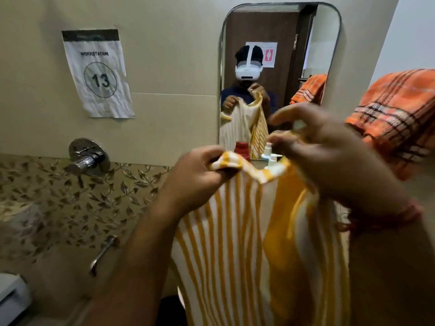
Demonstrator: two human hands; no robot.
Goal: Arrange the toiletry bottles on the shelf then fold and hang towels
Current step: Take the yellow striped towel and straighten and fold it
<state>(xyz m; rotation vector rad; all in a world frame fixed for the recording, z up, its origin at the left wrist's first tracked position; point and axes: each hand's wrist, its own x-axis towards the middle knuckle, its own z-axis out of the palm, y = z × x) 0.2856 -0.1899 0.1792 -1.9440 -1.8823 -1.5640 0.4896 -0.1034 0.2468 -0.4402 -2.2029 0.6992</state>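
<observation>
A yellow and white striped towel [237,231] hangs down in front of me, held up by its top edge. My left hand [195,175] pinches the left corner of that edge. My right hand [329,151] grips the right corner, a little higher and blurred. Behind the towel's top edge a red bottle cap [242,148] and a white pump bottle [270,156] stand on the shelf below the mirror; the shelf itself is hidden. An orange checked towel [397,114] hangs at the upper right.
A mirror [280,27] on the wall ahead reflects a person wearing a headset. To the left are a paper sign marked 13 [98,74], a chrome tap valve [88,156] and a chrome handle [103,252] on leaf-patterned tiles.
</observation>
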